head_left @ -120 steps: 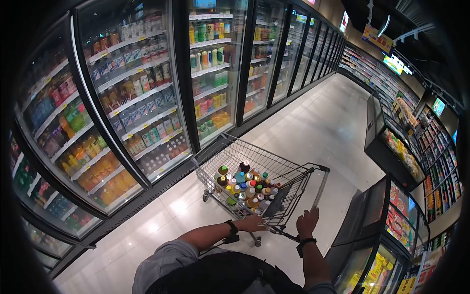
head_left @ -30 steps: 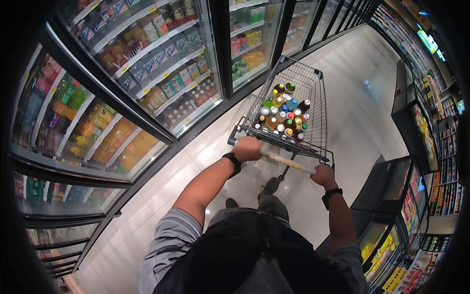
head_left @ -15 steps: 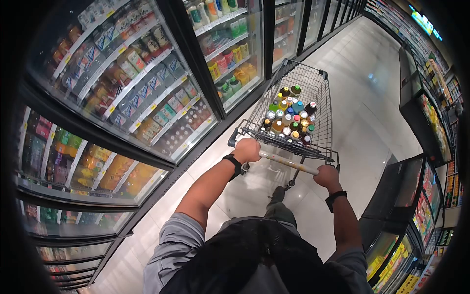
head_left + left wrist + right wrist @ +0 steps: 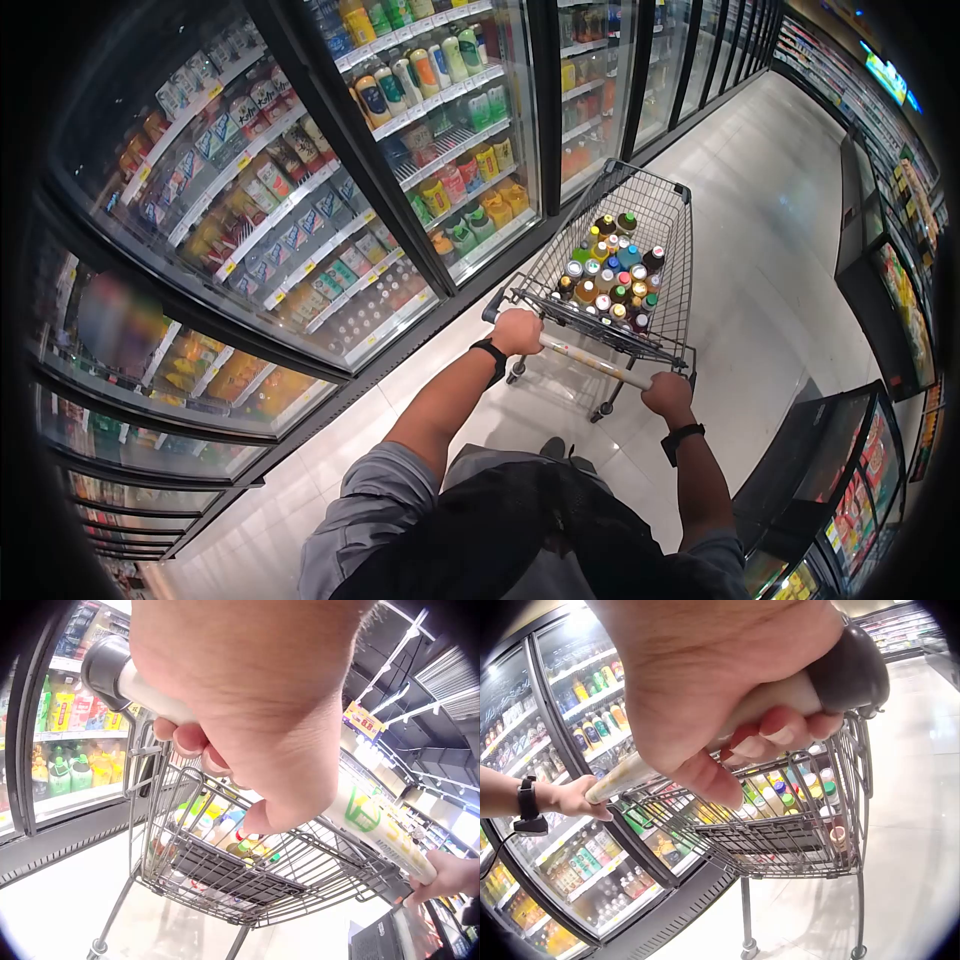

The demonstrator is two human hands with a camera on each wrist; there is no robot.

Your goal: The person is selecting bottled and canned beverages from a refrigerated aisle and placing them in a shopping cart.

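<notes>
A wire shopping cart (image 4: 672,215) stands ahead of the person, its pale handlebar (image 4: 592,361) crossing between both hands. The left hand (image 4: 517,331) grips the bar near its dark left end cap. Toward the other end, the right hand (image 4: 668,394) holds the same bar, fingers curled under it in the right wrist view. Several capped bottles (image 4: 613,265) stand upright in the basket, crowded at the handle side. Through the wire, the bottles (image 4: 780,796) show caps of green, yellow, white and blue.
Tall glass-door coolers (image 4: 440,150) full of drinks line the left, close to the cart's front left corner. A black freezer case (image 4: 810,460) stands at the right, with another case (image 4: 880,290) farther along. Between them the tiled aisle floor (image 4: 740,200) runs ahead to far shelves.
Four seconds ago the cart stood sideways with the hands near its handle end. It has since turned to face along the aisle. Over the last second both hands have kept hold of the bar.
</notes>
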